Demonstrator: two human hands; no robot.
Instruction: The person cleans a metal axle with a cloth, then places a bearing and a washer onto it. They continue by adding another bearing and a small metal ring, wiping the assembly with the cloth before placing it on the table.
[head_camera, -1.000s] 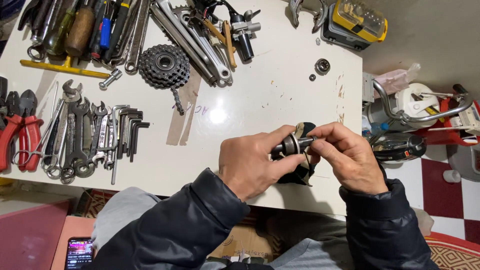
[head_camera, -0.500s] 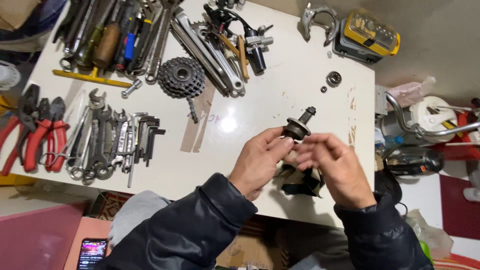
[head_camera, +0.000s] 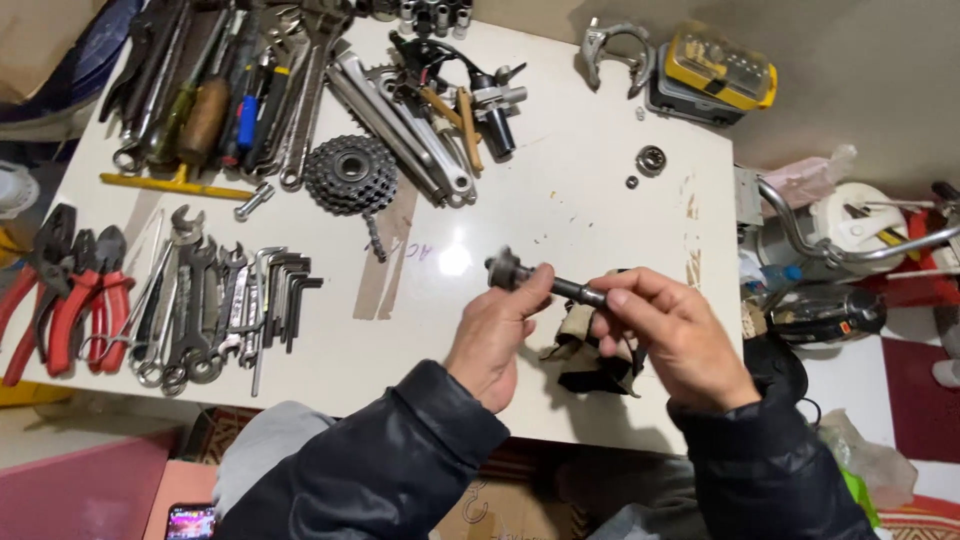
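Note:
Both my hands hold a dark metal axle (head_camera: 560, 287) with a wider round cup at its left end, lifted a little above the white table (head_camera: 560, 210). My left hand (head_camera: 497, 335) pinches the cup end with thumb and fingers. My right hand (head_camera: 670, 335) grips the shaft's right end. Under my hands lies a dirty rag on a black object (head_camera: 590, 365) at the table's near edge.
A sprocket cluster (head_camera: 350, 175) sits mid-table. Wrenches and hex keys (head_camera: 225, 300) and red pliers (head_camera: 75, 300) lie left. More tools (head_camera: 230, 90) crowd the back. A yellow case (head_camera: 715, 70) and a small bearing (head_camera: 651, 158) are at back right.
The axle has turned from pointing upward to lying nearly level, cup end to the left. My hands have drawn apart along it and the rag now lies on the table.

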